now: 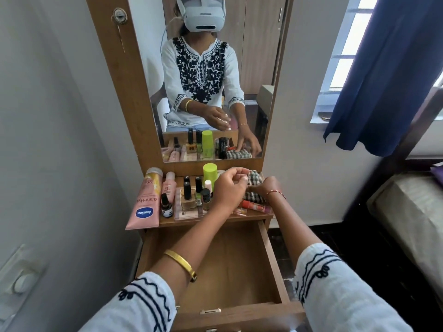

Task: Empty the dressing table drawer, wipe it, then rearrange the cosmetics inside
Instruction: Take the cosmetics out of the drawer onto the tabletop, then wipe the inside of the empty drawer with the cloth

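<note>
Resting under right hand (pixel 265 188) fingers, checked cloth (pixel 254 178), drawer (pixel 271 259) open

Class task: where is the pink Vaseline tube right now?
The Vaseline tube lies at the shelf's far left edge, beside a small dark dropper bottle, above the open drawer.

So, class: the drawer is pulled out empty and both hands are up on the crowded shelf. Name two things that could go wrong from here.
1. The left hand reaches over upright nail polish bottles packed close together; a brush of the wrist could topple them, perhaps into the open drawer.
2. The Vaseline tube overhangs the shelf's front edge, so a nudge might drop it.
3. The right hand rests on the checked cloth; pulling it could drag the lip balm beside it.
</note>
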Available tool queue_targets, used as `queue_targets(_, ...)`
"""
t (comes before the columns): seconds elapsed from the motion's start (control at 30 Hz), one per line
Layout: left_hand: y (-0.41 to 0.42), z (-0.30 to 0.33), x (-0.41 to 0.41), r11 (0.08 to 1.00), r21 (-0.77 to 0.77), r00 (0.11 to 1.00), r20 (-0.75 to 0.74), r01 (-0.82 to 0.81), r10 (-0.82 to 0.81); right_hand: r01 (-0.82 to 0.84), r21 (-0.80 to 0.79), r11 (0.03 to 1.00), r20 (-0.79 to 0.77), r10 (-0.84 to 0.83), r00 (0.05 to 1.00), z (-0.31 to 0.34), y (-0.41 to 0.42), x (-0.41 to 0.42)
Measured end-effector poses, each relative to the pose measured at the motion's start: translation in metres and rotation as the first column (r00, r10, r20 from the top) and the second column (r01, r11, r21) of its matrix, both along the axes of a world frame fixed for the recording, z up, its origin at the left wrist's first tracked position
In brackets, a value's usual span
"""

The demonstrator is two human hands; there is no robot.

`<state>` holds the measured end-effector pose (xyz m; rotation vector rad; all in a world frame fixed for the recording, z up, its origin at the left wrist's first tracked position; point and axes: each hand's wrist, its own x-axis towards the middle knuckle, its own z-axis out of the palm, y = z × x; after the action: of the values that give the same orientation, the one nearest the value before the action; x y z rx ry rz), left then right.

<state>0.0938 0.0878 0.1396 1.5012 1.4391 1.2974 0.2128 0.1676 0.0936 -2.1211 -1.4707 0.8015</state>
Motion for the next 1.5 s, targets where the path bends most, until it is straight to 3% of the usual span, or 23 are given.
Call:
queue_targets(0.17, 0.000, -0.002, -0.001, 1.000, -0.023, 1.000, 0.011, -0.011, 0.011, -0.004, 0.070, 0.998, -0.051, 0.008, 0.999, -0.003, 0.002, 0.002)
queue_targets(0.3, -0.003, -0.001, 0.000, 0.999, -0.042, 0.999, 0.037, -0.012, 0.013, 0.063, 0.160, 0.985, -0.264, -0.019, 0.964, 0.000, 0.004, 0.005)
queue_targets(0.5, -0.014, 0.004, -0.002, 0.999, -0.036, 0.998, 0.064, 0.023, -0.021, 0.244, 0.321, 0.915, -0.542, -0.034, 0.840, 0.012, -0.003, 0.008)
queue_targets(0.73, -0.033, 0.011, -0.015, 1.000, -0.002, 0.993, 0.114, 0.003, -0.003, 0.305, 0.544, 0.782, -0.610, 0.118, 0.784, 0.039, -0.034, -0.003)
queue_targets(0.93, -0.058, 0.024, -0.032, 1.000, 0.026, 0.981, 0.192, -0.018, 0.012, 0.359, 0.613, 0.704, -0.723, 0.316, 0.614, 0.078, -0.083, -0.022)
queue_targets(1.13, -0.086, 0.030, -0.058, 0.997, 0.065, 0.952, 0.307, -0.034, 0.013, 0.209, 0.673, 0.709, -0.703, 0.526, 0.479, 0.086, -0.138, -0.050)
queue_targets(1.37, -0.111, 0.009, -0.090, 0.987, 0.012, 0.925, 0.350, -0.161, 0.147, -0.066, 0.611, 0.789, -0.683, 0.567, 0.461, 0.053, -0.176, -0.079)
queue_targets(1.5, -0.125, -0.015, -0.106, 0.979, -0.037, 0.922, 0.329, -0.201, 0.202, -0.107, 0.501, 0.859, -0.723, 0.483, 0.494, 0.031, -0.189, -0.087)
